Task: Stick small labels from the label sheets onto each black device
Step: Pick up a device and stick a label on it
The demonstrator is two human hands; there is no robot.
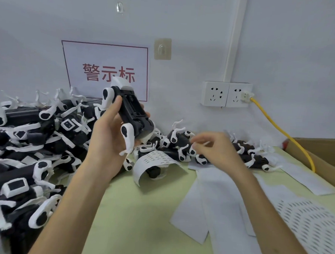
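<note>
Head view: your left hand (112,131) is raised above the table (130,222) and grips a black device (132,109). The thumb lies along its near side and the fingers wrap round behind. The device is tilted, with its black recessed underside turned toward you, its white head end uppermost and its white legs hanging down.

Your right hand (218,147) hovers lower and to the right, its fingers curled and the thumb and forefinger drawn together. Blur hides the fingertips, so you cannot tell whether a label sits between them.

Between your hands, a curled label sheet (157,157) printed with rows of small labels drapes over another device (154,172) lying on the table. Just behind your right hand a small cluster of devices (256,156) lies against the wall. A large heap of devices (25,148) fills the left side of the table.

Under and beside your right forearm lie blank backing strips (195,208). Further right is a sheet with rows of small slots (309,221).

A cardboard box (322,156) stands at the right edge, and a yellow cable (290,137) runs down to it from the wall sockets (226,94). A sign with red characters (105,71) hangs on the wall behind the held device.
</note>
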